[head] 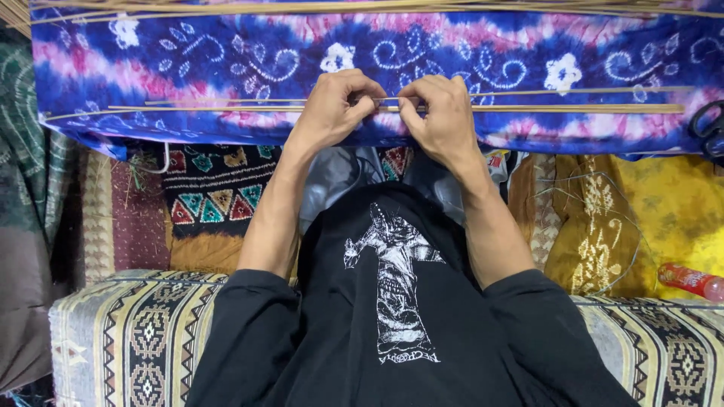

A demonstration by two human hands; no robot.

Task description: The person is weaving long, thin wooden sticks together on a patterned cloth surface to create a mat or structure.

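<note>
Several thin bamboo sticks lie side by side across a blue, pink and white tie-dyed cloth. My left hand pinches the sticks from the left near their middle. My right hand pinches them just to the right, fingertips almost meeting those of the left hand. Both forearms reach forward from black sleeves over a black shirt with a white print.
More thin sticks run along the cloth's far edge. Black scissors lie at the right edge. A yellow patterned fabric and a red bottle sit lower right. A woven patterned cushion spans the foreground.
</note>
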